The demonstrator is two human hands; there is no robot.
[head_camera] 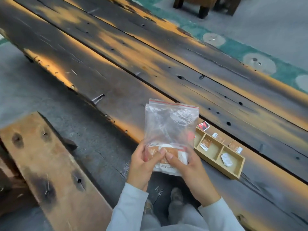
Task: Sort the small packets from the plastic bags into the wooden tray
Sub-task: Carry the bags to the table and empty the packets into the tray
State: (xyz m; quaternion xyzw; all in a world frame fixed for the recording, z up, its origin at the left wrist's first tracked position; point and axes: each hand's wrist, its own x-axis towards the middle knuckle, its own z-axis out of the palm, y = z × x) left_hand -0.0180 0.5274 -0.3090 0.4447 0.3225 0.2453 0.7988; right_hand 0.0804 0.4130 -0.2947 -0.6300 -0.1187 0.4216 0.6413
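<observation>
I hold clear zip plastic bags [170, 125] with red seal strips upright over the table's near edge. My left hand [143, 164] grips their lower left, and my right hand [188, 167] grips the lower right. Brown and white small packets [165, 155] bunch at the bottom under my thumbs. To the right lies the wooden tray [233, 170] with three compartments. Its middle compartment holds a brown packet [206, 142], and its right one a white packet [226, 159]. The left compartment is partly hidden by the bags.
A red and black packet [203, 125] lies just beyond the tray's left end. More brown and white packets [235, 146] lie on the dark plank table behind the tray. A wooden bench [50, 164] stands at my left. My shoes [175, 197] show below the table edge.
</observation>
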